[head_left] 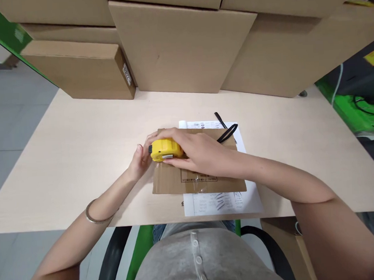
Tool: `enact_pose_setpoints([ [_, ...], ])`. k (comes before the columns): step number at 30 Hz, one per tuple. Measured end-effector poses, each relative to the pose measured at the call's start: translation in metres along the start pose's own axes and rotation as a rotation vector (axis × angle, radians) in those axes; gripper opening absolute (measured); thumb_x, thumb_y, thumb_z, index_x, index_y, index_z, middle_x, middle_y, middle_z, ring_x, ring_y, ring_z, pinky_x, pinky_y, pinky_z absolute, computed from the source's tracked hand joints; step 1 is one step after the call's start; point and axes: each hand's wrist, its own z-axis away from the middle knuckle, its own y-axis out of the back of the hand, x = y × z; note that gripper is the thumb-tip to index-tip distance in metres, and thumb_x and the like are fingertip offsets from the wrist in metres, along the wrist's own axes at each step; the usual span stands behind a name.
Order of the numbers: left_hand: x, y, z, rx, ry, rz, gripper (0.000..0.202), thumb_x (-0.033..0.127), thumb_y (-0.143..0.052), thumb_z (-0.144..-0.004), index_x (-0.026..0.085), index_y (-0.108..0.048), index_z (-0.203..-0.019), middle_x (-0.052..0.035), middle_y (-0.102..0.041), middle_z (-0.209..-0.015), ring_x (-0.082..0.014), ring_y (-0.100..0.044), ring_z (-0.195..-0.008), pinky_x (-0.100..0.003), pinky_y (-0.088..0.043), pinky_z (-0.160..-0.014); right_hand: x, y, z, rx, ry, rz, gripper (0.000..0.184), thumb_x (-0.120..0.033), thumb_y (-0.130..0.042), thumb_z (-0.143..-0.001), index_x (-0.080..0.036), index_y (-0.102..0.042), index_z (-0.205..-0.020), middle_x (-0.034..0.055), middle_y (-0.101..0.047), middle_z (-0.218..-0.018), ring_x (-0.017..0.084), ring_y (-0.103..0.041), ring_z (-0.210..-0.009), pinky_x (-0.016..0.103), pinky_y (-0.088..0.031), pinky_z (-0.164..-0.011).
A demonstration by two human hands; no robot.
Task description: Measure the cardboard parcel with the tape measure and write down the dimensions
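A yellow tape measure [165, 149] with a black button sits in the grasp of my right hand [202, 151], whose fingers wrap over its far side and thumb lies along its near side. Its short metal end shows at the front. The black wrist strap [228, 133] sticks out beyond my right wrist. Just left of the tape measure is my left hand [140, 159], its thumb raised and apart; its other fingers are partly hidden behind the tape measure. Both hands are over a flat brown cardboard piece [170, 184] with printed text and clear tape.
Printed white sheets [222, 203] lie under the cardboard on the pale wooden table [88, 133]. Large cardboard boxes [181, 47] form a wall along the back, with a smaller box [78, 72] at the left. A green surface with black cables [365, 108] is at the right.
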Motion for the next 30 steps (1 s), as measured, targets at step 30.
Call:
enact_pose_setpoints([
  [30, 0.006, 0.009, -0.005, -0.09, -0.06, -0.165, 0.042, 0.056, -0.075, -0.083, 0.033, -0.074, -0.118, -0.0062, -0.061, -0.127, -0.0338, -0.048, -0.135, -0.051, -0.034, -0.122, 0.058, 0.069, 0.152, 0.239, -0.367, 0.0, 0.031, -0.049, -0.078, -0.087, -0.027, -0.073, -0.109, 0.0035, -0.075, -0.094, 0.019, -0.064, -0.073, 0.032, -0.048, -0.06],
])
